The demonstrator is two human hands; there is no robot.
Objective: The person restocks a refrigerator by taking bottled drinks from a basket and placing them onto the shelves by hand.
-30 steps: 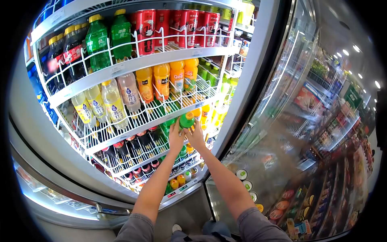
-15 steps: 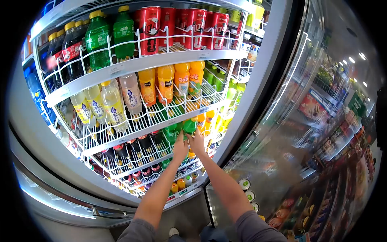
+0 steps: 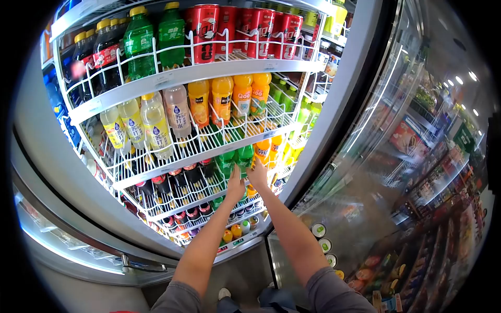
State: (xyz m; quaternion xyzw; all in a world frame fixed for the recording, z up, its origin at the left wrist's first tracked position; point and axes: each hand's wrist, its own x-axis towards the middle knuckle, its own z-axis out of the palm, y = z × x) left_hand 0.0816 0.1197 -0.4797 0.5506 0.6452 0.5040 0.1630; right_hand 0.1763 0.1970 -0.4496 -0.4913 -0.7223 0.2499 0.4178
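A green soda bottle [image 3: 244,155] stands on a lower wire shelf of the drinks fridge, beside another green bottle [image 3: 225,160]. My left hand [image 3: 236,180] grips the first bottle low on its left side. On the opposite side, my right hand [image 3: 257,176] holds it with the fingers pointing up, close to an orange drink bottle [image 3: 262,148]. Some of my fingertips are hidden behind the bottle.
White wire shelf fronts [image 3: 203,148] run above and below my hands. Clear soda-water bottles [image 3: 156,128] and orange juice bottles [image 3: 222,99] stand one shelf up, under red cans [image 3: 205,31]. The glass door [image 3: 334,208] stands open at right.
The green bottle has gone from tilted between my hands to more upright beside its neighbour. My hands now sit lower on it. The view has shifted slightly.
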